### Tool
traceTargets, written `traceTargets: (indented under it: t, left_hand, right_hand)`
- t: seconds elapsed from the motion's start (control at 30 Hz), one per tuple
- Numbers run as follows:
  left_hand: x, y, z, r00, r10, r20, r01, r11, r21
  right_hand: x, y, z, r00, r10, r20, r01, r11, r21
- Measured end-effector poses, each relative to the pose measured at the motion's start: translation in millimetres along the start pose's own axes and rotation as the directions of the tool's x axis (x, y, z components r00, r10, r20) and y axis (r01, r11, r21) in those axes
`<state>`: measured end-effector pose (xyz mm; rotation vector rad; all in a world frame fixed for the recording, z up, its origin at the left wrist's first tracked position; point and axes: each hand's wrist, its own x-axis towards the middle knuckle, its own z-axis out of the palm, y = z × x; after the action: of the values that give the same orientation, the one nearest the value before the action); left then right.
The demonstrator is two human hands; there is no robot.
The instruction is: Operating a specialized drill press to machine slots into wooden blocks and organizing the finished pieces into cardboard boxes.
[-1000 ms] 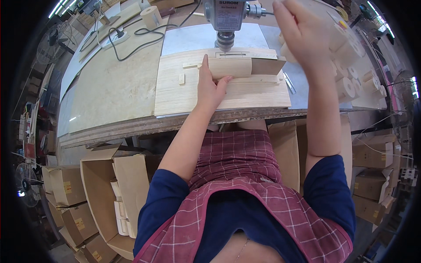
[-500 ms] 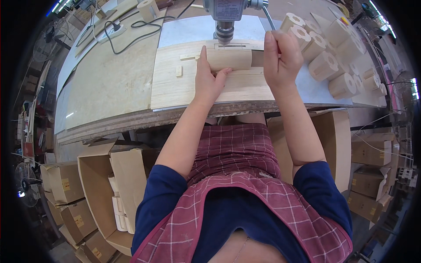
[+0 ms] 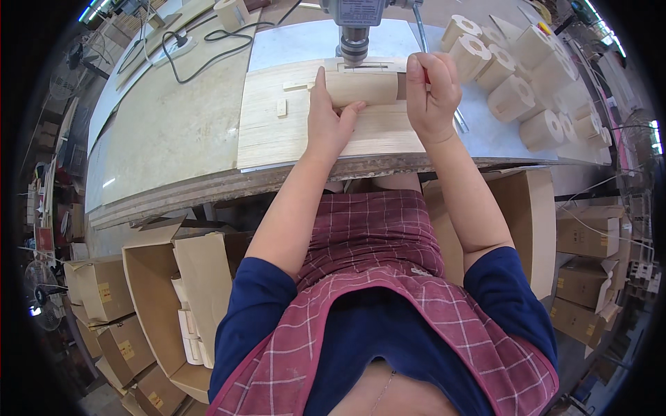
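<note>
A pale wooden cylinder (image 3: 371, 89) lies on its side on a flat wooden board (image 3: 277, 142), below the chuck (image 3: 354, 46) of a drill press (image 3: 357, 12). My left hand (image 3: 327, 114) grips its left end, thumb on the near side and a finger stretched along the far side. My right hand (image 3: 433, 96) is closed in a fist at the drill press's feed lever (image 3: 420, 28), right of the cylinder. The handle end is mostly hidden in the fist. A drill tip cannot be made out.
Small wood strips (image 3: 282, 108) lie left of the cylinder. Several hollow wooden cylinders (image 3: 512, 98) stand and lie at the right. A black cable (image 3: 208, 75) runs to a white power strip (image 3: 182, 47) at the far left. Open cardboard boxes (image 3: 149, 277) stand below the table edge.
My right hand has moved a little left, toward the cylinder, and a metal rod now shows beside its wrist. My left hand and the cylinder keep their place under the chuck.
</note>
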<state>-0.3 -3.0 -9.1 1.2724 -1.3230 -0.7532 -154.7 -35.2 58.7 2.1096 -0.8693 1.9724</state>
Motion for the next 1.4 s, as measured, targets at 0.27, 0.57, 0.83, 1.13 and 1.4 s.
traceTargets:
  t: [0.27,0.57,0.83,1.13,1.4]
  left_hand:
    - [-1,-6,-4,1.0,0.006,-0.007,-0.005,0.999,0.036]
    - [-1,-4,1,1.0,0.002,-0.002,-0.002,1.0,0.017]
    - [-3,0,-5,0.999,-0.04,-0.022,0.039,0.999,-0.014]
    - [-2,23,-21,0.987,-0.159,0.001,0.154,0.956,0.251]
    - [-55,41,-94,0.996,-0.042,0.074,0.034,0.994,0.106]
  right_hand:
    - [102,-33,-30,0.959,0.085,0.271,-0.01,0.963,-0.268]
    - [196,41,21,0.946,0.158,0.283,-0.056,0.94,-0.336]
    - [142,39,9,0.877,0.381,0.292,-0.425,0.899,0.105]
    - [8,70,-51,0.35,0.608,0.713,-0.67,0.694,-0.263]
    - [-4,45,-100,0.36,0.61,0.706,-0.754,0.636,-0.166]
